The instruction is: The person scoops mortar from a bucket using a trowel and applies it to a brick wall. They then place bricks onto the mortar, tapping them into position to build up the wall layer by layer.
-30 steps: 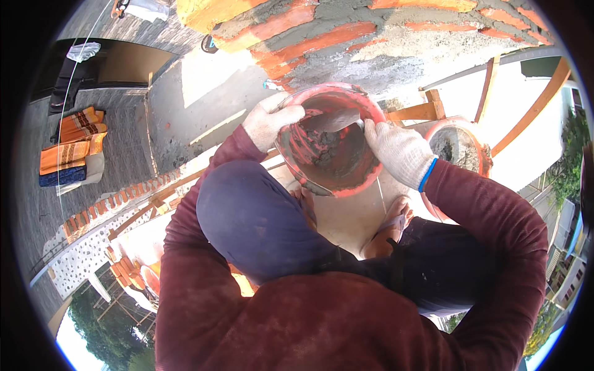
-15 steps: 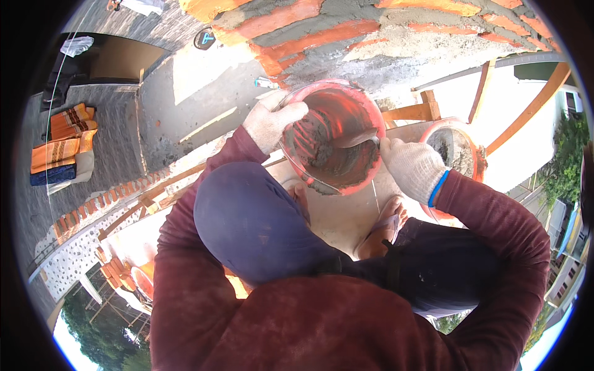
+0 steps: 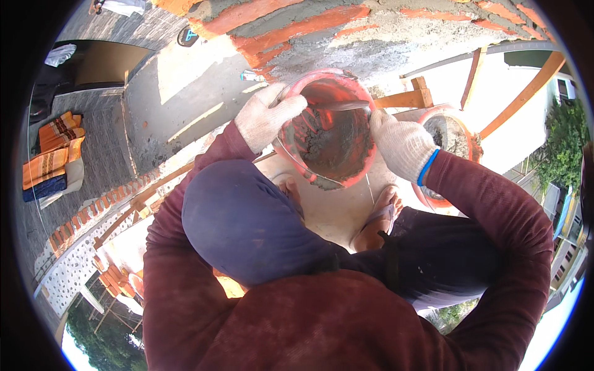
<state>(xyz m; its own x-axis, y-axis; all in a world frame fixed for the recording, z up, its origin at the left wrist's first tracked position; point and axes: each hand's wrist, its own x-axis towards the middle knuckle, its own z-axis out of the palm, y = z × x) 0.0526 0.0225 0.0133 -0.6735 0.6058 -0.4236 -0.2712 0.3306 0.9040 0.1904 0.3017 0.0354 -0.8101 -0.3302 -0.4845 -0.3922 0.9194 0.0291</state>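
Observation:
A red bucket (image 3: 334,75) smeared inside with wet grey mortar sits in front of me, just above my sandalled feet (image 3: 378,219). My gloved left hand (image 3: 267,116) grips its left rim. In my gloved right hand (image 3: 401,141), closed at the right rim, is a trowel (image 3: 339,105), its blade lying crosswise over the upper inside of the bucket; the handle is mostly hidden by my fingers.
Beyond the bucket rises a mortared brick wall (image 3: 297,21). Right of it are a second red bucket (image 3: 473,148) with grey residue and timber pieces (image 3: 402,99). Far left, folded orange cloths (image 3: 52,148) lie past a concrete strip (image 3: 167,123).
The trowel blade dipped lower into the bucket half a second ago and now sits higher, near the upper rim. The surroundings have shifted slightly up and left in the view.

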